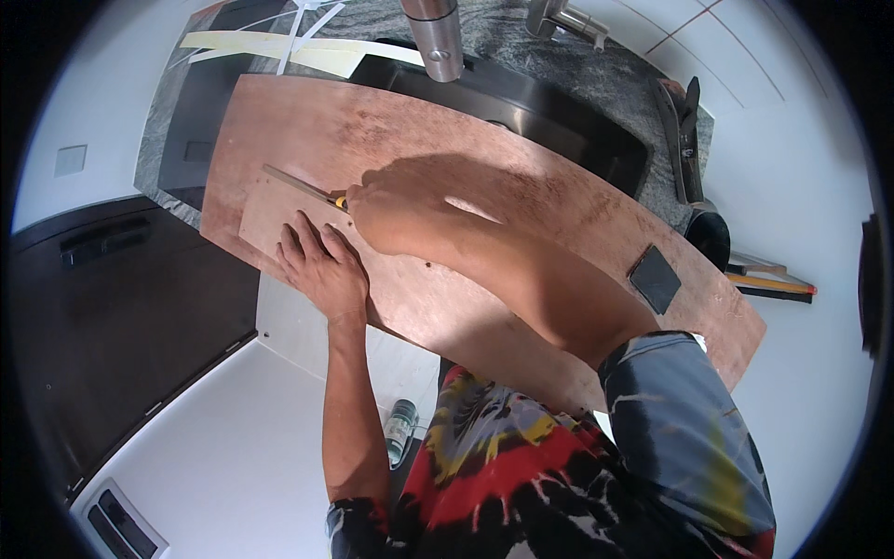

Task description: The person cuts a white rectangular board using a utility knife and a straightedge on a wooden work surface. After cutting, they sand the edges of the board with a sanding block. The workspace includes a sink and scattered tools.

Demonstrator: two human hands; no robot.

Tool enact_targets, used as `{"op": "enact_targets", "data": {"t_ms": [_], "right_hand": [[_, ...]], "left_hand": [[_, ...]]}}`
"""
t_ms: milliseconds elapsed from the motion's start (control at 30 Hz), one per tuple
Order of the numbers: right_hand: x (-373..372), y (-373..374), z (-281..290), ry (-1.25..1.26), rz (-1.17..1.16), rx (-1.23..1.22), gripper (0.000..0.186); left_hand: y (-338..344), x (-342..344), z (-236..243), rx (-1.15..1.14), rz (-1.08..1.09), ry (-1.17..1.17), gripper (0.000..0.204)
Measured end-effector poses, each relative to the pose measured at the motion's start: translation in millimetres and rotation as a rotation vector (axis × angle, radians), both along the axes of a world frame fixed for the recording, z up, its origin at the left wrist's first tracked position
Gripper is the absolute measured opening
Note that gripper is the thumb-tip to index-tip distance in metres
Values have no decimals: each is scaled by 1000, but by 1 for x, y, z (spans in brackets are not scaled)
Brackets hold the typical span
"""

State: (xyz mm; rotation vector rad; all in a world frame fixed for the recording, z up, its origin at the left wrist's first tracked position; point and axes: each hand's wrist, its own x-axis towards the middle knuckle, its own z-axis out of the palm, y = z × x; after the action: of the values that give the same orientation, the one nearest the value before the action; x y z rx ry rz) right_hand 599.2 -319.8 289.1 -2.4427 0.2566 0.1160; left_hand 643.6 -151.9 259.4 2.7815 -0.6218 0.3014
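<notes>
My right hand [372, 212] is closed around the handle of a hand tool with a long, narrow metal blade [296, 182]. Yellow and black show where the blade meets the fist. The blade points left, low over a reddish-brown wooden board [307, 116]. Fingers spread, my left hand [326, 270] lies on a paler strip of wood [410, 298] along the board's near side, below the blade. A few small dark holes or spots mark that strip. My right forearm crosses the board and casts a shadow on it.
The board lies over a dark sink [559, 130] under a metal faucet [436, 42]. A dark flat square [656, 279] rests on the board's right part. Cream strips [279, 47] lie at the back left. Long dark tools [687, 140] are at the right; a can [400, 424] stands below.
</notes>
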Motion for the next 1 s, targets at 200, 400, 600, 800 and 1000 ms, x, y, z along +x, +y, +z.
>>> {"op": "enact_targets", "data": {"t_ms": [200, 400, 600, 800, 1000], "right_hand": [[-42, -5, 25, 178, 8, 69, 27], [-104, -13, 36, 100, 56, -33, 23], [-139, -17, 55, 366, 15, 98, 27], [-210, -30, 54, 103, 48, 22, 24], [-154, -57, 117, 242, -191, 250, 29]], "left_hand": [[5, -2, -1, 19, 32, 18, 56], [0, -5, 0, 50, 112, 43, 55], [-2, -8, 7, 78, 169, 110, 56], [-1, -7, 1, 40, 105, 64, 56], [13, -3, -9, -1, 52, -9, 54]]}}
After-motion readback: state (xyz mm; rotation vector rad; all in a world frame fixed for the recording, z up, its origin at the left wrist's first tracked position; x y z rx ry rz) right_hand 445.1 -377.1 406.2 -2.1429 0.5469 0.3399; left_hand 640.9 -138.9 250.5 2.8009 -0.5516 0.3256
